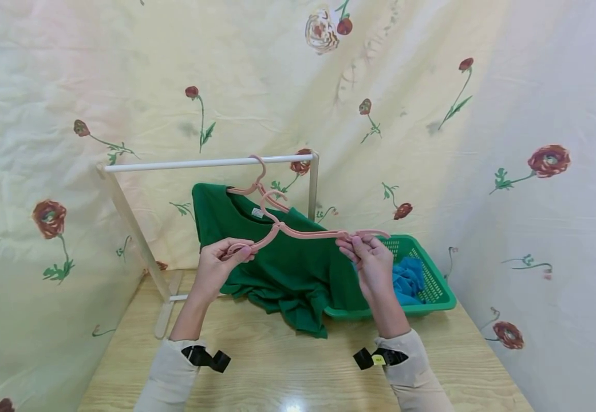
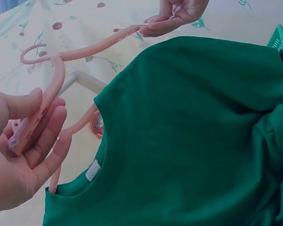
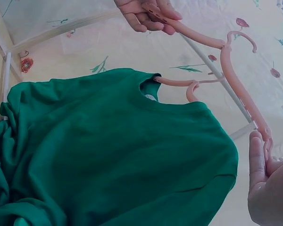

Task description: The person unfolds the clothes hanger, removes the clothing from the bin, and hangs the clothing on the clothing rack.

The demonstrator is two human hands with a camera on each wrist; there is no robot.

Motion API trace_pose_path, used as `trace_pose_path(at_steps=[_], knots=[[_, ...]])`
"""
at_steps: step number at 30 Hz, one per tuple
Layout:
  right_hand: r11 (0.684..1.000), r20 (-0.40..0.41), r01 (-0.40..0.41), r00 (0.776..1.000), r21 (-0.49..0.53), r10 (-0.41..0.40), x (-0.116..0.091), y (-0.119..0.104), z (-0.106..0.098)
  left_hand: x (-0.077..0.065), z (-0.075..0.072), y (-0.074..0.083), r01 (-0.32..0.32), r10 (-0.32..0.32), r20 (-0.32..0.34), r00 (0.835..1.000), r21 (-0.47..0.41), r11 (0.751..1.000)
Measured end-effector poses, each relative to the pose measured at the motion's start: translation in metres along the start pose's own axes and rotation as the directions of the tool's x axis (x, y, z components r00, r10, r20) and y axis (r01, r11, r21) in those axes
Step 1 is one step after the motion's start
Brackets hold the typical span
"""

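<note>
Both hands hold a pink clothes hanger (image 1: pixel 310 234) up in front of the rack, its hook pointing upward. My left hand (image 1: pixel 220 260) pinches one arm's end between thumb and fingers, as the left wrist view shows closely. The opposite end is pinched by my right hand (image 1: pixel 372 263), with a curved tip sticking out beyond the fingers. Behind the hanger, a green T-shirt (image 1: pixel 282 269) hangs on a second pink hanger (image 1: pixel 263 171) hooked over the rack's white rail. A white label (image 2: pixel 93 170) shows inside the shirt's neckline.
The rack's white rail (image 1: pixel 184 164) runs between wooden posts (image 1: pixel 138 229) on the wooden table (image 1: pixel 277 366). A green basket (image 1: pixel 434 280) with blue cloth (image 1: pixel 408 280) stands at the right, partly behind the shirt and right hand. Flower-printed fabric (image 1: pixel 256 74) hangs behind.
</note>
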State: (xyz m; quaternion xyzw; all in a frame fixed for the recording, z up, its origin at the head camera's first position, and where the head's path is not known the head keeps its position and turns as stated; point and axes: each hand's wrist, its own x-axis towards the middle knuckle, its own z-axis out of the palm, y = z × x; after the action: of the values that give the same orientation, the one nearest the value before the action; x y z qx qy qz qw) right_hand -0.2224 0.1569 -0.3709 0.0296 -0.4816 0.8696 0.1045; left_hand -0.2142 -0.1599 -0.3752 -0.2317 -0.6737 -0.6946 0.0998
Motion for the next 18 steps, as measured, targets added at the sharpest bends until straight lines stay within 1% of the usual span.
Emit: trace_pose_path(at_steps=[4, 7, 12, 18], knots=[[1.0, -0.031, 0.006, 1.0, 0.006, -0.006, 0.0015, 0.0, -0.0019, 0.0002, -0.0009, -0.0006, 0.008, -0.009, 0.022, 1.0, 0.045, 0.999], [1.0, -0.04, 0.008, 0.999, 0.011, -0.008, 0.0021, -0.0007, -0.0038, 0.0011, -0.002, -0.0012, 0.011, -0.015, 0.03, 0.999, 0.107, 0.994], [1.0, -0.035, 0.008, 0.999, 0.018, -0.007, 0.0026, -0.0032, -0.0069, 0.0038, -0.004, -0.0005, 0.04, -0.05, 0.04, 0.998, 0.227, 0.973], [1.0, -0.023, 0.007, 1.0, 0.028, -0.006, 0.0027, -0.0048, -0.009, 0.0056, -0.0055, 0.0039, 0.084, -0.108, 0.062, 0.992, 0.312, 0.946]])
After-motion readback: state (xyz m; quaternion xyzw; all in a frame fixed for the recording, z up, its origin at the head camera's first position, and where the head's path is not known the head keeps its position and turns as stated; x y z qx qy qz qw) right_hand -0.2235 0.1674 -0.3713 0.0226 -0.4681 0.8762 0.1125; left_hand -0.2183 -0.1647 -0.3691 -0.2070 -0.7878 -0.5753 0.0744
